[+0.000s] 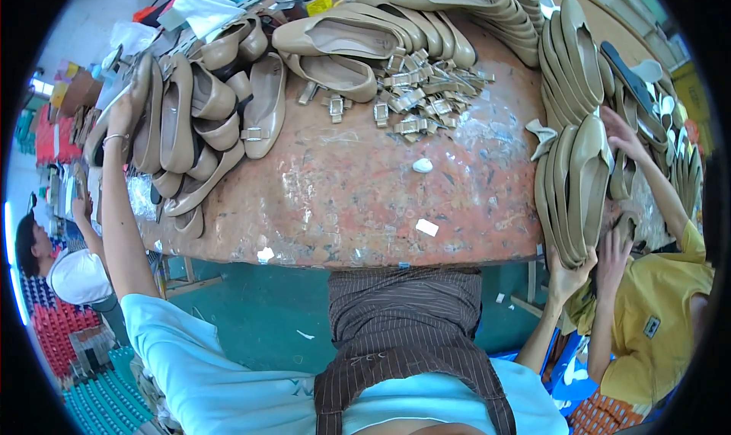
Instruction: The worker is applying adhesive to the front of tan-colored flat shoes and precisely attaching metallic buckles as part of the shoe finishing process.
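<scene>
My left hand (119, 120), arm stretched to the far left, has its fingers closed at a beige flat shoe (140, 92) at the end of a group of shoes; part of the grip is hidden. Beside it stand several more beige flats (177, 119), one with a bow (263, 107). At the right table edge, my right hand (569, 279) grips the near end of a row of nested beige flats (585, 187). A pile of beige bow trims with buckles (426, 96) lies at the table's far middle.
A co-worker in a yellow shirt (655, 321) stands close on my right, hands near the same shoes. Another person (76, 275) is at the left. More nested flats (457, 8) line the back of the worn table (343, 199). A small white piece (422, 165) lies mid-table.
</scene>
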`<act>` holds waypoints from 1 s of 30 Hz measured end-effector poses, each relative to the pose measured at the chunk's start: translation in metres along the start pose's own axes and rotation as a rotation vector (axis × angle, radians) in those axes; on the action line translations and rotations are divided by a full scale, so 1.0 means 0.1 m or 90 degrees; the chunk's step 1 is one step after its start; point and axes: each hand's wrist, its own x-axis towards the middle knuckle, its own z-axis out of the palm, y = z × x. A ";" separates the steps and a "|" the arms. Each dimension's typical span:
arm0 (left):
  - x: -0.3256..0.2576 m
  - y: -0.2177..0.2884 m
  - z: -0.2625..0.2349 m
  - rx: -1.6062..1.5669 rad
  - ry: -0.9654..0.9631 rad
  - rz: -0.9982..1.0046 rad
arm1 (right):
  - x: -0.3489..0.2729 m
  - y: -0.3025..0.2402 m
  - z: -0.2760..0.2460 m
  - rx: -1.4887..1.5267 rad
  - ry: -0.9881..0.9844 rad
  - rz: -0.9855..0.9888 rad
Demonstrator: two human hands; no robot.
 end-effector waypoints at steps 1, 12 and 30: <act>-0.61 -0.40 0.13 -0.337 -0.125 -0.043 | 0.13 -0.27 0.11 0.037 -0.014 -0.045; -2.16 -1.47 -4.00 -1.982 -0.305 0.283 | -0.19 -1.75 0.38 0.303 -0.048 -0.100; -3.17 -0.38 -2.47 -1.629 -0.522 -0.266 | -0.36 -1.71 1.75 0.247 -0.390 -0.161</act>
